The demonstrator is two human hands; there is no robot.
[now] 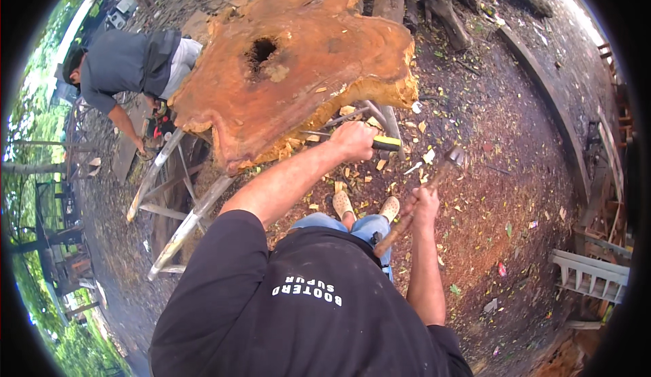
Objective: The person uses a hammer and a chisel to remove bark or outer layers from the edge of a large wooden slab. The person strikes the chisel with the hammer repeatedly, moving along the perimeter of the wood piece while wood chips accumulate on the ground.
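Observation:
My left hand [354,141] is closed around a chisel [386,144] with a yellow and black handle. Its thin metal blade points left, toward the rough lower edge of a big reddish-brown wood slab [298,51]; whether the tip touches the wood I cannot tell. In my right hand [422,205] is a hammer [445,168], gripped by its wooden handle. The metal head is up and to the right of that hand, apart from the chisel. A dark hole [261,51] opens in the slab's upper face.
Wooden trestle legs [186,231] stick out below the slab at left. Beyond them a person [132,65] bends over a red and black tool [159,123]. Wood chips [428,156] litter the ground by my shoes. Logs [434,4], a long beam [549,92] and a white slatted piece [590,275] lie around.

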